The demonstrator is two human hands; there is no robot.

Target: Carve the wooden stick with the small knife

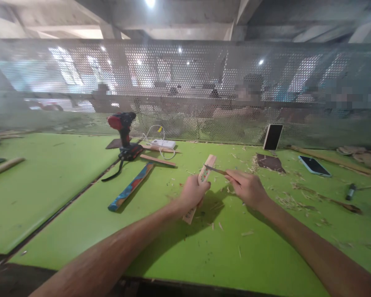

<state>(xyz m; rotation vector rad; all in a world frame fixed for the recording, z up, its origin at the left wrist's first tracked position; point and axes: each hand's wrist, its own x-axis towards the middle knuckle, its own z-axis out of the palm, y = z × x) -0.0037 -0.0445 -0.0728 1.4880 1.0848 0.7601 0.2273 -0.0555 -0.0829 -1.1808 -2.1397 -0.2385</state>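
Closed around the middle of a flat wooden strip [207, 169], my left hand [194, 192] holds it tilted above the green table. Small coloured markings show on the strip's upper part and dark marks near its lower end. My right hand [247, 187] grips the handle of a thin-bladed knife [215, 169]. The blade lies across the strip near its top end, above my left hand. Some of the strip is covered by my left fingers. Pale wood shavings [247, 233] are scattered on the table below and to the right.
A red and black cordless drill [123, 136] stands at the back left, beside a white power strip [163, 144] with a cable. A blue painted strip [131, 187] lies in front. To the right are two phones [314, 166], brown sandpaper [269, 162] and a marker [351, 192]. Perforated screen [188, 90] behind.
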